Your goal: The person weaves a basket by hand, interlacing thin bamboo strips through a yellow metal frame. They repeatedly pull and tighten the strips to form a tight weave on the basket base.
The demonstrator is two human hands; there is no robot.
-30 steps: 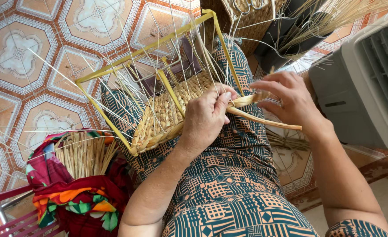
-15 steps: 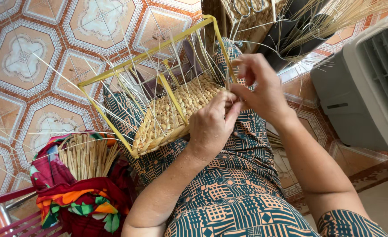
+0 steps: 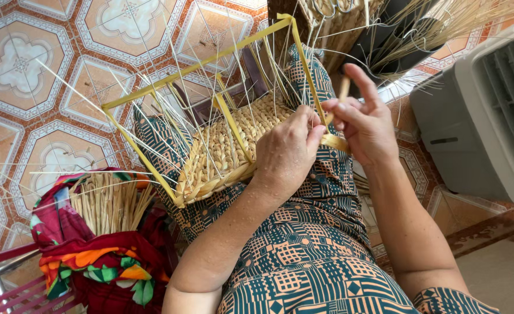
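Note:
A half-woven straw basket (image 3: 222,157) sits on my lap inside a yellow metal frame (image 3: 198,64), with thin upright straws sticking out all round. My left hand (image 3: 286,154) presses on the woven edge at the right side of the frame, fingers closed on the weave. My right hand (image 3: 364,119) pinches a flat straw strand (image 3: 333,141) close to the frame's right bar, with the strand's end sticking up between its fingers. The two hands nearly touch.
A bundle of cut straws (image 3: 108,200) wrapped in a red flowered cloth (image 3: 102,261) stands at my left on a pink plastic stool (image 3: 12,285). More straw and a dark container (image 3: 396,40) lie ahead. A grey plastic appliance (image 3: 484,110) stands at right on the patterned tile floor (image 3: 30,64).
My right hand has moved up and left toward the frame, drawing the straw strand in. My left hand has stayed on the woven edge. The camera has shifted slightly.

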